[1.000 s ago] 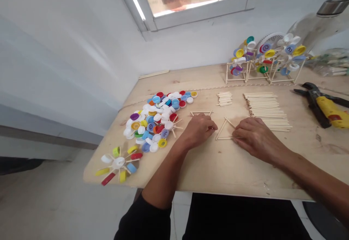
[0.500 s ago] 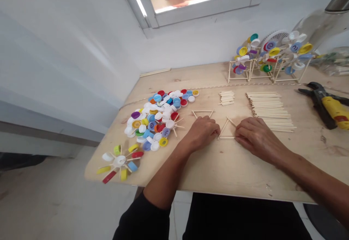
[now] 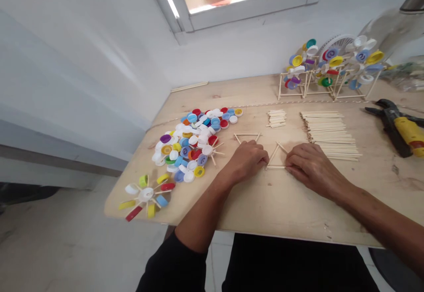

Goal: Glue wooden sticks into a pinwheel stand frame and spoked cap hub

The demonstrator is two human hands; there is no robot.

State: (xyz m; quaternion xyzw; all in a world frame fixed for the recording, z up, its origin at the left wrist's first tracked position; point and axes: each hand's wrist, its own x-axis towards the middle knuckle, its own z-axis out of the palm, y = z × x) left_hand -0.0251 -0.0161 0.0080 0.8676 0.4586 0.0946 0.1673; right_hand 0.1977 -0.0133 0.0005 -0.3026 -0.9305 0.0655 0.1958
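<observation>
A triangle of thin wooden sticks (image 3: 275, 167) lies flat on the table between my hands. My left hand (image 3: 251, 159) has its fingers closed at the triangle's left corner. At the right corner, my right hand (image 3: 304, 164) is closed on the stick ends, its fingers hiding that joint. Just beyond my left hand lies a second stick triangle (image 3: 248, 134), partly covered by the hand. Past my right hand is a pile of long wooden sticks (image 3: 331, 133), with a smaller bundle of short sticks (image 3: 276, 118) to its left.
Many coloured bottle caps (image 3: 192, 142) are heaped left of my hands. A cap-and-stick wheel (image 3: 145, 194) lies near the front left edge. Several finished cap wheels on stick frames (image 3: 327, 69) stand by the wall. A yellow and black glue gun (image 3: 402, 128) rests at right.
The view has shifted very slightly. Both hands keep the same place and grip on the stick triangle.
</observation>
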